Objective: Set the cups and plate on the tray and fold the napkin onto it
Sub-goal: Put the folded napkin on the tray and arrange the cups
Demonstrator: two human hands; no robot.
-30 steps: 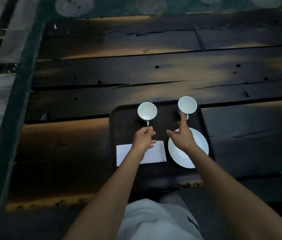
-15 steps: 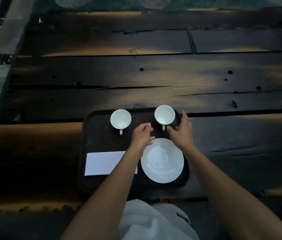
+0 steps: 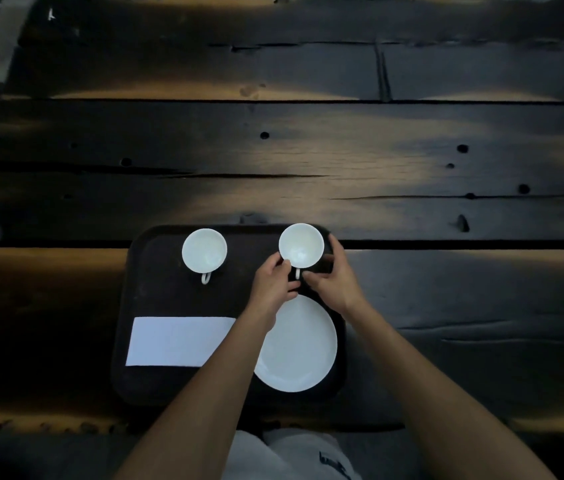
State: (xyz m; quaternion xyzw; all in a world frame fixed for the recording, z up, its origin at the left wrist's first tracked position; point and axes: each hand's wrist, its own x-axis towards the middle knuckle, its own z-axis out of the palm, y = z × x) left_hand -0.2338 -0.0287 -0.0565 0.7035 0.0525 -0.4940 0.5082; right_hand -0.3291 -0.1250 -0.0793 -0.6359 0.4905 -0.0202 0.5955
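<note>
the tray (image 3: 156, 289) is sitting close to the near edge of the dark plank surface (image 3: 308, 150), its near rim just short of that edge. beyond the tray's far rim the planks are stretching wide, and more wood is showing off the tray's left and right rims.

both hands are working at the tray's far-right corner. the right cup (image 3: 301, 245) is standing upright there, hard against the far rim, its handle pointing toward the near rim. the right hand (image 3: 334, 282) is curling round the cup's right side, one finger reaching behind it and the thumb lying by the handle. the left hand (image 3: 272, 287) is holding the cup's near-left side with bent fingers, its fingertips touching the rim.

the left cup (image 3: 204, 250) is standing upright in the tray's far-left part, well apart from the right cup, handle also toward the near rim. a band of tray floor is showing between the two cups, and another between the left cup and the napkin.

the plate (image 3: 301, 344) is filling the tray's near-right part, its edge running close to the right and near rims, just on the near side of the hands. the napkin (image 3: 180, 341) is lying flat as a folded rectangle in the tray's near-left part, its left end close to the left rim. the left forearm is crossing above the napkin's right end and the plate's left edge, hiding both.

white clothing (image 3: 273, 455) is showing below the tray's near rim.
</note>
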